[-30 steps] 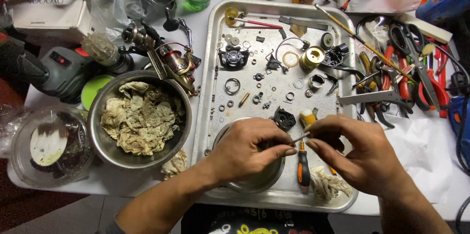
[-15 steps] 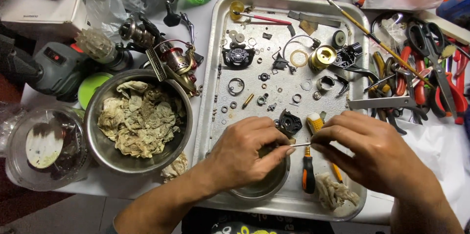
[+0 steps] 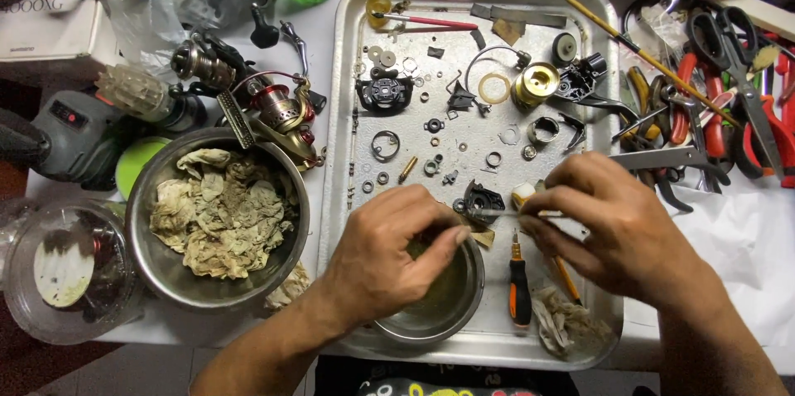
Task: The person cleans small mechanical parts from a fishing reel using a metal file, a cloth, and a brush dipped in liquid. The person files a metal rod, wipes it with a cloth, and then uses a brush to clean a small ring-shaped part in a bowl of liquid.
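While the cluttered white bench (image 3: 331, 40) spreads wide with tools, all the action sits over the big metal tray (image 3: 348, 156), strewn with washers, rings and small reel parts. Left of it stands a steel bowl of crumpled rags (image 3: 217, 218), with a partly stripped spinning reel (image 3: 277, 110) just beyond its rim, and pliers and scissors (image 3: 745, 89) crowd the right side. Down at the near edge of the tray, a smaller metal dish (image 3: 443, 305) sits under the left hand (image 3: 385, 268), whose fingers curl together, thumb and forefinger pinching one end of a thin metal shaft (image 3: 497, 214). The right hand (image 3: 617, 234) meets it from the other side, fingers closed around the far end along with what looks like a pale scrap of cloth, though exactly what it grips is hard to tell. The shaft hangs level between the two hands, just above the dish rim and beside a black reel housing (image 3: 483, 200). An orange-and-black screwdriver (image 3: 519, 284) lies below it, near a rag wad (image 3: 567, 321). To do this well, I'd judge: keep the shaft over the dish so drips and any loose piece land there, hold the left pinch steady, and let the right do the wiping in light strokes without bending so slim a part.
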